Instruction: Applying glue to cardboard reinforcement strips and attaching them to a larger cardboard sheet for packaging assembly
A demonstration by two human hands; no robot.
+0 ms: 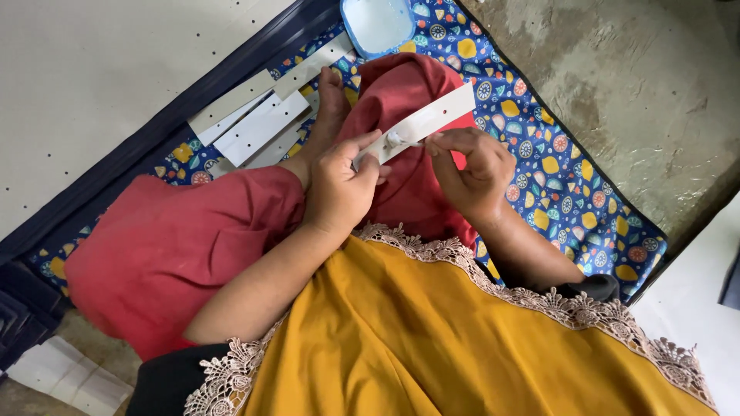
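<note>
I sit on a patterned blue mat [574,192] with my legs in red trousers [177,246]. My left hand [339,185] grips the near end of a long white card strip [432,117] with small punched holes. My right hand [474,166] pinches a small white plastic piece [395,139] against the strip's middle. The strip lies slanted over my red-clothed knee [401,85].
Several more white punched strips [258,127] lie in a pile on the mat beside my bare foot [333,96]. A light-blue plastic lid or dish [378,23] sits at the top. A yellow lace-edged cloth [447,339] covers my lap. White sheets [65,374] lie bottom left.
</note>
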